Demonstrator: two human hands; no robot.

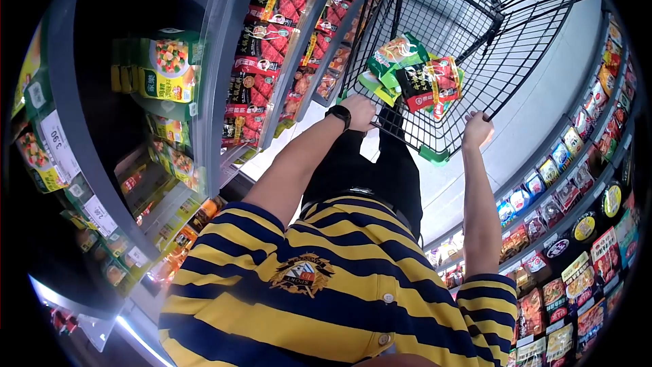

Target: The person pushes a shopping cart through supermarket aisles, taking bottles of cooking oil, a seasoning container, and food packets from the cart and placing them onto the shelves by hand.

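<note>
A black wire shopping cart point(506, 47) with green plastic parts stands in front of me. My left hand point(360, 113), with a black watch at the wrist, is closed on the cart's near edge at the left. At the near right corner, my right hand point(478, 130) has its fingers wrapped round the cart. Between and beyond my hands, several food packets lie in the basket: a green packet point(397, 52), a red and black packet point(429, 85) and a yellow-green one point(380, 87) partly under them.
On the left, a shelf point(224, 41) holds red packets point(272, 44) and green-yellow packets point(171, 68), with price tags point(60, 146) along another shelf edge. A curved-looking shelf point(543, 231) of colourful packets runs down the right. Pale floor point(445, 194) shows beside the cart.
</note>
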